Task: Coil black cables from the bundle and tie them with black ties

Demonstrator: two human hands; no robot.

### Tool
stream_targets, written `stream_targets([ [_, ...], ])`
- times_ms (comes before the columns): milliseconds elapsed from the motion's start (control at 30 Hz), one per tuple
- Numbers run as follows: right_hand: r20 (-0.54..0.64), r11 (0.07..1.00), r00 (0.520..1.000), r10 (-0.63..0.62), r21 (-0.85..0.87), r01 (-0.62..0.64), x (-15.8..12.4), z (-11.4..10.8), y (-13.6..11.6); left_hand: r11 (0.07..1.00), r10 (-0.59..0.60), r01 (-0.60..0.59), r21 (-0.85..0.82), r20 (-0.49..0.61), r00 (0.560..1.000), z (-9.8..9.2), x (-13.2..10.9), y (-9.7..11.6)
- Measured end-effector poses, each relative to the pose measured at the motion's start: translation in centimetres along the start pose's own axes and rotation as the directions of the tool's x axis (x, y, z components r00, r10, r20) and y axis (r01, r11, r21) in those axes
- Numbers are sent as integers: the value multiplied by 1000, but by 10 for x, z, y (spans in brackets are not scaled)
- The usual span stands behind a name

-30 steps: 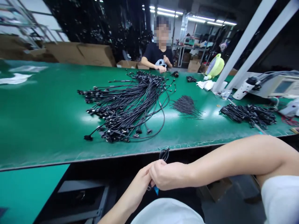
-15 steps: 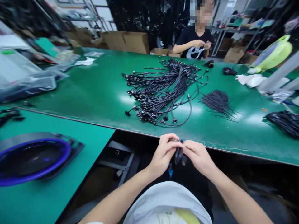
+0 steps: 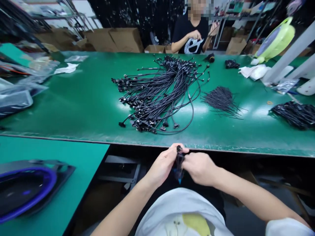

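Far to the left, a dark tray with a blue ring [image 3: 22, 188] is sitting on a lower teal surface [image 3: 73, 164], and some clear plastic bags [image 3: 14, 98] are lying at the left end of the big green surface [image 3: 73, 98].

In the middle of that green surface, a big pile of loose black cables [image 3: 159, 93] is spreading out like a fan. It is looking like the pile that is waiting its turn, and it is a large one, so I think a lot of work is left.

Just below the near edge, the person is holding both hands close together over the lap. The left hand [image 3: 163, 165] is pinching the top of one small coiled black cable [image 3: 179, 162], and the right hand [image 3: 200, 168] is closing its grip on the same cable from the other side. This one is looking half done.

Further right, a small heap of thin black ties [image 3: 221, 100] is lying near the big pile. At the far right, a heap of bundled cables [image 3: 294, 114] is resting, maybe the finished ones.

Across the surface, another person [image 3: 193, 31] is working with their own hands.
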State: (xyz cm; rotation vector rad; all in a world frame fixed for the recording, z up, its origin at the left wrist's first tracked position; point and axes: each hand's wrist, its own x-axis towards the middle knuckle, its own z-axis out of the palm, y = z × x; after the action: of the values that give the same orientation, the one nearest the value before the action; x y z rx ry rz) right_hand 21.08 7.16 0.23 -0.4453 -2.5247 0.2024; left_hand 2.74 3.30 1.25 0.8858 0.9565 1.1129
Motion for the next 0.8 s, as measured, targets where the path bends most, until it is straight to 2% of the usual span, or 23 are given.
stream_targets([
  [67, 11, 968, 976, 217, 130, -217, -6, -5, 7, 933, 199, -227, 279, 125, 972, 8, -6, 8],
  [133, 41, 871, 905, 422, 260, -418, -11, -9, 16, 741, 323, -429, 517, 286, 902, 19, -7, 8],
  [167, 43, 812, 861, 506, 313, -493, -13, -10, 20, 633, 375, -508, 584, 343, 861, 23, -6, 3],
  [233, 29, 705, 781, 623, 412, -578, -17, -10, 27, 470, 510, -614, 635, 372, 775, 31, 0, -12],
  [333, 76, 545, 691, 719, 555, -628, -22, -5, 31, 332, 653, -662, 672, 342, 675, 36, 13, -37],
  [400, 203, 388, 644, 737, 653, -650, -27, 0, 31, 290, 661, -677, 677, 370, 653, 36, 21, -47],
  [467, 352, 198, 608, 712, 730, -654, -32, 3, 29, 298, 652, -708, 640, 405, 641, 35, 28, -51],
  [533, 468, 48, 583, 664, 751, -658, -39, 4, 29, 371, 624, -720, 587, 417, 661, 32, 33, -48],
  [567, 501, 14, 565, 656, 740, -673, -44, 2, 32, 412, 607, -709, 572, 408, 682, 29, 33, -45],
  [600, 510, 17, 538, 671, 715, -699, -50, -2, 38, 439, 592, -685, 582, 387, 708, 24, 33, -40],
  [633, 490, 61, 506, 710, 673, -737, -58, -9, 49, 443, 574, -644, 624, 354, 738, 17, 33, -35],
  [667, 413, 161, 471, 779, 595, -788, -68, -21, 64, 413, 568, -588, 695, 309, 763, 8, 33, -28],
  [733, 112, 376, 422, 900, 293, -879, -95, -60, 104, 216, 582, -413, 884, 223, 782, -18, 38, -15],
  [767, -99, 437, 430, 897, 58, -898, -111, -88, 126, 90, 560, -324, 942, 221, 799, -33, 44, -8],
  [800, -240, 423, 430, 870, -82, -902, -127, -118, 146, -27, 531, -252, 967, 227, 817, -47, 51, -3],
])
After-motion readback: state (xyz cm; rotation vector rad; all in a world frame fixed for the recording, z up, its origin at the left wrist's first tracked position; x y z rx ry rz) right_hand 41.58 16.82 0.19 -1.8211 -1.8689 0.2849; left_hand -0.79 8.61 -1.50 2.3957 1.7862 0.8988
